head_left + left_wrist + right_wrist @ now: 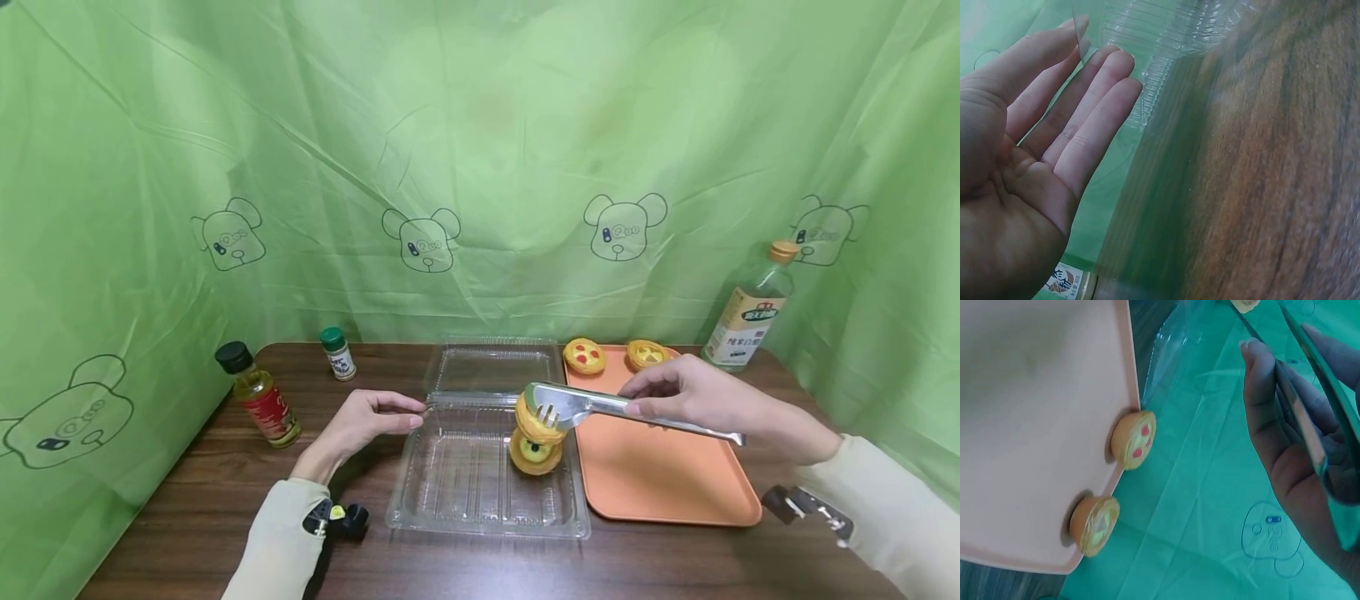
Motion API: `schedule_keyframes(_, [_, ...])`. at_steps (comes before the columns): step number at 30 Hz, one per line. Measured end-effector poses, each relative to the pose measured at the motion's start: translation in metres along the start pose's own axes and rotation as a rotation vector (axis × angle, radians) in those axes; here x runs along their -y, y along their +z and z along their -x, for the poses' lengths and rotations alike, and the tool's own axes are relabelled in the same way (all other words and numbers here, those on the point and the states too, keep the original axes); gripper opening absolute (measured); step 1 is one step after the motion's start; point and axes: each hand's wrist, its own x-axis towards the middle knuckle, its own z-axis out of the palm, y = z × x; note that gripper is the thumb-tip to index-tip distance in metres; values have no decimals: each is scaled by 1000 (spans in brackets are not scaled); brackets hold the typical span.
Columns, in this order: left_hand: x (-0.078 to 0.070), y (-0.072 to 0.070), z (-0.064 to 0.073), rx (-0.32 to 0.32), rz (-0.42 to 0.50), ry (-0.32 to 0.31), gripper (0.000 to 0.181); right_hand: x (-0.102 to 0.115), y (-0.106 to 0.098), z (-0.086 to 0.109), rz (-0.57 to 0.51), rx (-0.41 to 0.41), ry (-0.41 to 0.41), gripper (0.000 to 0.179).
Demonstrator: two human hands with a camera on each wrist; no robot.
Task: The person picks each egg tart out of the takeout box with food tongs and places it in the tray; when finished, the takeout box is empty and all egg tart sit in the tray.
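Note:
My right hand (693, 396) grips metal food tongs (607, 403), whose jaws hold a yellow egg tart (527, 417) over the right side of a clear plastic container (457, 533). Below it, a second tart (536, 463) with a dark spot on its top overlaps it in the head view. The container's lid (495, 367) is folded back, away from me. At the container's left edge, my left hand (375, 421) pinches the plastic between thumb and forefinger; in the left wrist view its other fingers (1094, 140) extend along the side.
An orange tray (667, 492) lies right of the container. On its far edge sit a tart with red pieces (585, 357) and a tart with pale pieces (647, 355). Around stand an oil bottle (268, 408), a green-capped shaker (339, 357) and a glass bottle (746, 321).

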Motion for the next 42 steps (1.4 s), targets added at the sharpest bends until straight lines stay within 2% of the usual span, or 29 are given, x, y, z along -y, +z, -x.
schedule_keyframes(15, [0,0,0,-5,18,-3,31,-32,-23,8,26,-81,105,30])
schedule_keyframes(27, [2,1,0,-3,19,3,29,-58,-28,14,69,-119,157,30])
schedule_keyframes(33, [4,1,0,-7,25,-2,29,-70,-27,14,45,-116,159,28])
schedule_keyframes(42, [2,1,-1,-6,34,-9,30,-80,-28,13,94,-105,150,22])
